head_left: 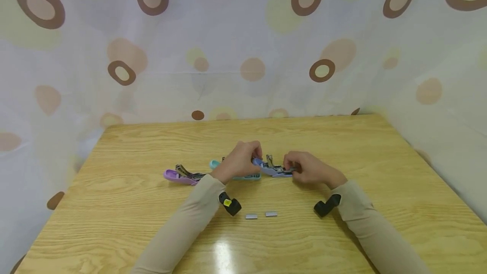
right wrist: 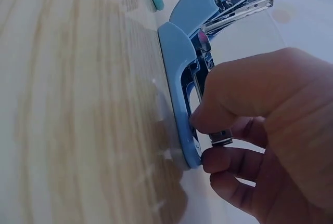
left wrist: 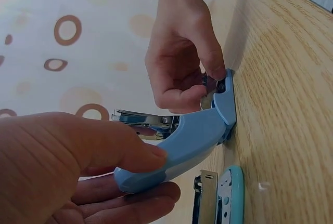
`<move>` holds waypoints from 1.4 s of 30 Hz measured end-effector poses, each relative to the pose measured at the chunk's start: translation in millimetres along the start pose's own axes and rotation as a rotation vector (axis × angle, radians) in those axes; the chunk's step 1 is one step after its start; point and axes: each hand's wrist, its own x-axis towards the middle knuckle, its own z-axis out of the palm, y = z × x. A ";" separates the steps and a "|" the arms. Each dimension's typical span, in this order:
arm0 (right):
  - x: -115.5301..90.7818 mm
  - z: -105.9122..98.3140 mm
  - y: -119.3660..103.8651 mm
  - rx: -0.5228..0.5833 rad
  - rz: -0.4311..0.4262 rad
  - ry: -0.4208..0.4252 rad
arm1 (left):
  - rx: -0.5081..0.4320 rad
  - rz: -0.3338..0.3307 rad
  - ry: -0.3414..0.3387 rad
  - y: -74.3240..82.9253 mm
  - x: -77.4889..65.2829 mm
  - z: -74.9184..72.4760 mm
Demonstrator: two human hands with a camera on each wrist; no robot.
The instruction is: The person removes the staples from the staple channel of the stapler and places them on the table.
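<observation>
A blue stapler (head_left: 274, 171) stands swung wide open on the table, its metal parts exposed. My left hand (head_left: 240, 160) holds its blue top handle (left wrist: 179, 143), thumb on one side and fingers beneath in the left wrist view. At the stapler's other end, my right hand (head_left: 310, 169) pinches the metal staple rail (right wrist: 221, 136) just over the blue base (right wrist: 179, 89). The right fingertips partly cover that rail. Beside my left wrist lies a teal stapler (head_left: 249, 177), also opened and partly hidden by the hand. A purple stapler (head_left: 176, 176) lies opened further left.
Two short strips of staples (head_left: 251, 216) lie on the wooden table (head_left: 289, 244), nearer to me than the staplers. A patterned curtain (head_left: 228, 92) hangs behind the table and along its sides. Each wrist carries a small black camera (head_left: 327, 205).
</observation>
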 end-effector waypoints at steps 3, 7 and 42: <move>-1.6 0.9 1.7 0.023 -0.007 0.011 | -0.002 -0.004 -0.004 0.1 -0.7 -0.1; -5.8 -1.1 2.3 0.104 0.022 0.010 | -0.003 -0.008 -0.009 0.4 -1.3 -0.8; -42.9 11.5 -23.1 0.232 0.155 0.131 | 0.025 -0.030 -0.047 6.6 -1.7 -1.0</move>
